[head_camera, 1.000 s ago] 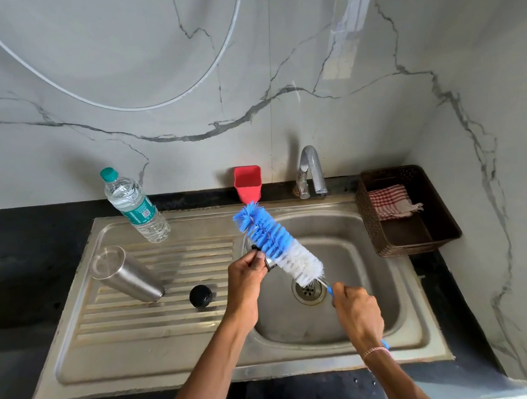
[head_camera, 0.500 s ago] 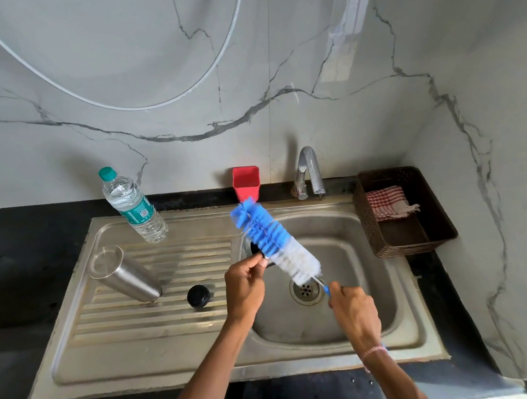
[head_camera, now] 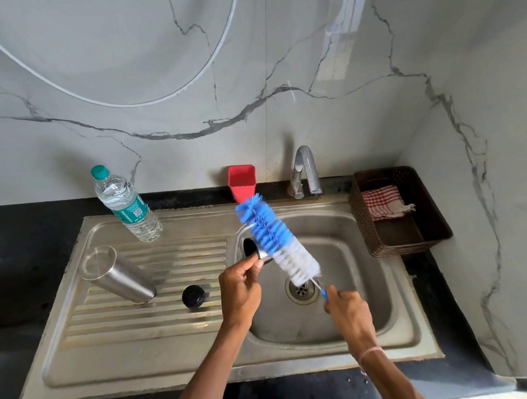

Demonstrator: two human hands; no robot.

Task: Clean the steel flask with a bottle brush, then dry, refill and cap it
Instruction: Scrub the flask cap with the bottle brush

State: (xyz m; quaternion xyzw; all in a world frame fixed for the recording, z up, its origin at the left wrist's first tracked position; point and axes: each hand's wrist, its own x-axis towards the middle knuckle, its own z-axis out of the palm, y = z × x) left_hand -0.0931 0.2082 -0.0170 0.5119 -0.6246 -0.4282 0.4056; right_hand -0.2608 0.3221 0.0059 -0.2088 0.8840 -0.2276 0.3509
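— Where is the steel flask (head_camera: 120,279) sitting?

— It is standing on the ribbed drainboard (head_camera: 158,323), left of the sink bowl (head_camera: 341,256), with neither hand on it. A black cap (head_camera: 193,296) is lying just beside it, on the bowl side.

— And what are the hands doing?

— The left grip (head_camera: 240,293) is pinching a small steel piece (head_camera: 256,251) with a dark opening, holding it over the bowl's left edge. The right grip (head_camera: 347,313) is clamping round the blue handle of the bottle brush (head_camera: 277,241), near the drain (head_camera: 302,289).

— How is the brush lying?

— It is slanting up and away to the left, with white bristles near the handle and blue ones toward the tip. The bristles are crossing in front of the steel piece, and I cannot tell whether they are touching it.

— What else is standing around?

— A water bottle (head_camera: 126,206) is standing at the back of the drainboard. A red cup (head_camera: 242,182) and the tap (head_camera: 306,169) are sitting behind the bowl. On the black counter (head_camera: 19,255) at the right, a brown basket (head_camera: 430,212) is holding a checked cloth (head_camera: 383,202).
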